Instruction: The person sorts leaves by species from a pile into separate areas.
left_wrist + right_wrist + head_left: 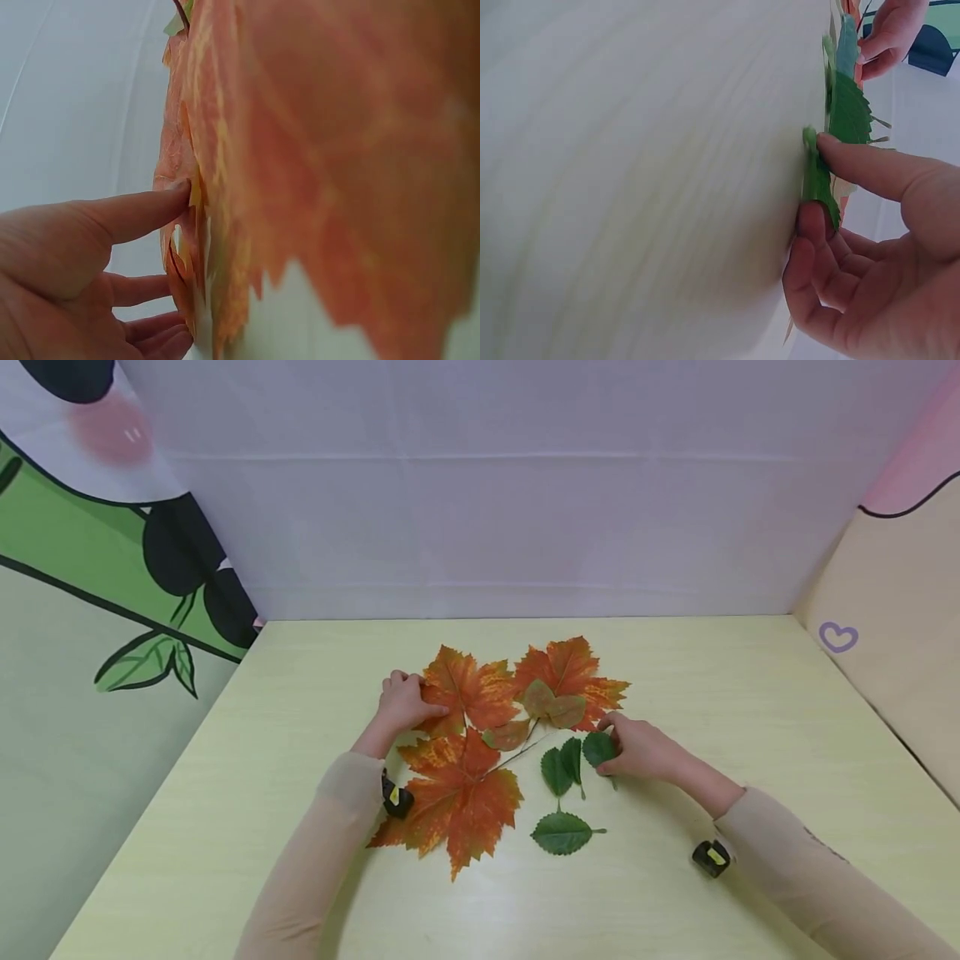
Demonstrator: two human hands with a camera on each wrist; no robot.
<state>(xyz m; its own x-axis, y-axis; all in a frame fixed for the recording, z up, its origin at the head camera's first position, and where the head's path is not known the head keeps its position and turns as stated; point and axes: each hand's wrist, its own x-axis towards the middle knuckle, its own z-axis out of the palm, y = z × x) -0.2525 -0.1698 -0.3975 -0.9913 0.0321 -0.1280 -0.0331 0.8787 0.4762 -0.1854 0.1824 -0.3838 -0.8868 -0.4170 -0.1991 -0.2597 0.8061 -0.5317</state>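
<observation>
At the upper-left orange maple leaf [471, 689], my left hand [403, 703] holds the left edge between thumb and fingers; the left wrist view shows the thumb [142, 214] against the leaf. My right hand [641, 748] pinches a small green leaf [599, 748], its thumb and fingertips on either side in the right wrist view [821, 176]. Left of it two green leaves [556, 772] stand side by side, and another green leaf [562, 833] lies below them. A large orange leaf [457, 793] lies nearest the left forearm.
Another orange leaf [573, 672] lies at the back, with small brownish-green leaves [566, 711] and thin stems over and beside it. The pale table [712, 677] meets a lavender cloth backdrop [525, 527]. Printed panels stand at both sides.
</observation>
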